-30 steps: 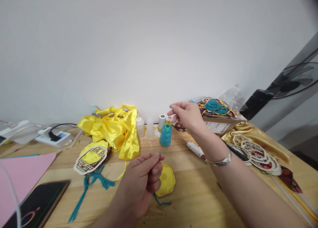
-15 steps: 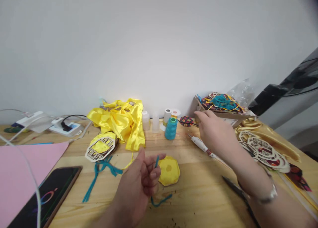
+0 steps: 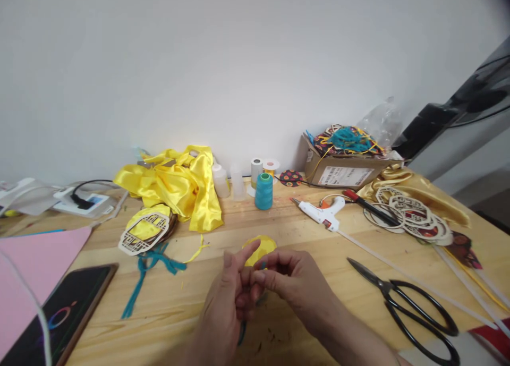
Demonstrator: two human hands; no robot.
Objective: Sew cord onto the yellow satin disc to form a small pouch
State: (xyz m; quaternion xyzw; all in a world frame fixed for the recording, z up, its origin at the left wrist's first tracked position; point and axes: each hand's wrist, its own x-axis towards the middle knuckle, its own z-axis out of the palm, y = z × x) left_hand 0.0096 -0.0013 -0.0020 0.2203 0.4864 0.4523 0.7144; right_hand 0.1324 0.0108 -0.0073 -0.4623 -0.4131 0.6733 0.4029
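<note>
One wooden table (image 3: pixel 159 323) bears one cardboard box (image 3: pixel 346 163) far right and one pair of scissors (image 3: pixel 385 287) near right. Two hands meet near centre, partly hiding one yellow disc (image 3: pixel 268 243): the left hand (image 3: pixel 225 297) curls round one teal cord (image 3: pixel 241 333); the right hand (image 3: pixel 306 286) pinches its tip, having been farther right half a second ago.

Phone (image 3: pixel 77 307) on the counter (image 3: pixel 151 331) at the left, cloth pile (image 3: pixel 175 185) back by the wall (image 3: pixel 255 79), bottles (image 3: pixel 221 182) between cloth pile and spool (image 3: pixel 263 193), box (image 3: pixel 346 176) at the back right, glue gun (image 3: pixel 323 213) in front of it, patch (image 3: pixel 268 245) behind left hand (image 3: pixel 227 299) and right hand (image 3: pixel 303 289), scissors (image 3: pixel 385 288) to the right.
</note>
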